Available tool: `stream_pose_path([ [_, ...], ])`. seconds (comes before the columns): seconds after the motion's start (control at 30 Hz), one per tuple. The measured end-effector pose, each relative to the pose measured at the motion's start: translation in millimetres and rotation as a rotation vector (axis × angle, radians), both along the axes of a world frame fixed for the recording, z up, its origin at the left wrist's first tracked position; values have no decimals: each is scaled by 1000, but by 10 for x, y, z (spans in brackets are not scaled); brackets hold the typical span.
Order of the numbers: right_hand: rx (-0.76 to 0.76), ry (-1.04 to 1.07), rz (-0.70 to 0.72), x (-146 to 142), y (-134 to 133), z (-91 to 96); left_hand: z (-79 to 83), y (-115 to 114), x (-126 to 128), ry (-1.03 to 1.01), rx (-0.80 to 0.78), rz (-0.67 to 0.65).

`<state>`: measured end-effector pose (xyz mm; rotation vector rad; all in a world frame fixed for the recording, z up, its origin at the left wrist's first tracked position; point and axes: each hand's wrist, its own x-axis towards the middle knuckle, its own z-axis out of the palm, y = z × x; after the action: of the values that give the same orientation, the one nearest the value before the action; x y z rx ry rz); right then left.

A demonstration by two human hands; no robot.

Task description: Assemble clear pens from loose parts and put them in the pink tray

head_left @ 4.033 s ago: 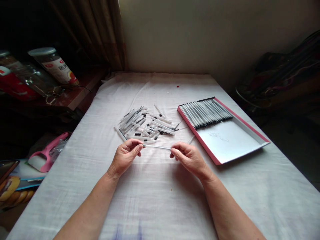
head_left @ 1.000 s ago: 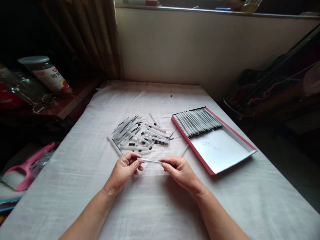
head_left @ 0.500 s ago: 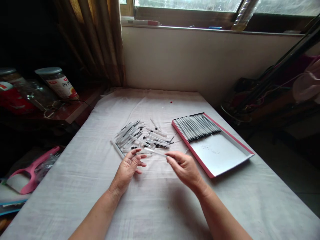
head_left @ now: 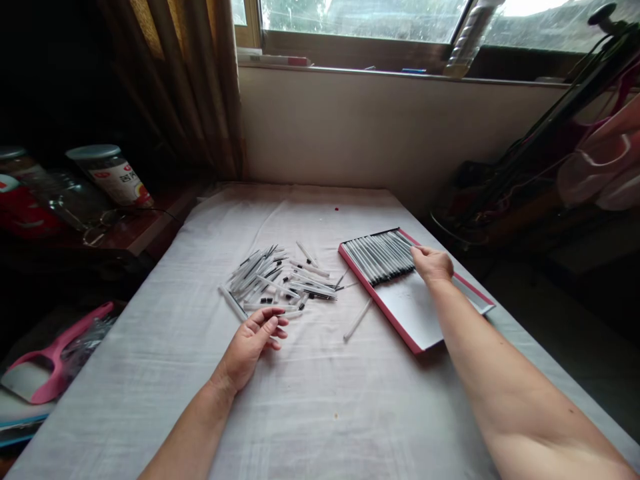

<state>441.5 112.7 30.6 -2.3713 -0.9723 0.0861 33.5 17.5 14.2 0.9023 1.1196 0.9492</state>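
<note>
My right hand (head_left: 433,264) reaches over the shallow red-rimmed box (head_left: 395,318), fingers pinched at the right end of a row of pens (head_left: 383,255). These pens are pale with black ends and lie side by side. The pen in my right hand is mostly hidden by the fingers. My left hand (head_left: 257,333) is held loosely open, palm turned inward, just in front of a loose pile of clear pen barrels, thin refills and small black caps (head_left: 257,272). One pale pen barrel (head_left: 358,321) lies on the cloth, with its far end against the box's left side.
A pale cloth (head_left: 300,413) covers the table. On the left stand jars (head_left: 117,177) on a dark wooden surface, with a pink-handled item (head_left: 60,357) lower down. A wall and window sill (head_left: 345,72) are behind the table. Dark frames and hanging cloth (head_left: 595,167) stand at right.
My right hand has carried a pen barrel from beside my left hand to the right, over the box. My left hand stays near the pile, fingers slightly more curled. The view has shifted a little.
</note>
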Motion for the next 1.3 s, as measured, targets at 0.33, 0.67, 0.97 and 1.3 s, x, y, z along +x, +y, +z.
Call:
stream_pose_path([
  [0.33,-117,-93,73,-158,164,-215,18,16,-2,-7,-18,-12],
  [0.67,-123,-163,135,-172,100,-145,33,-11,-8,-21,1,-25],
  [0.97,122,-246,661,-1027,-112,151,0,4,-3,-47,11,-21],
  [1.3,-124,-183,830,-1653,-473,-111,11,-14,3,-31,21,-29],
])
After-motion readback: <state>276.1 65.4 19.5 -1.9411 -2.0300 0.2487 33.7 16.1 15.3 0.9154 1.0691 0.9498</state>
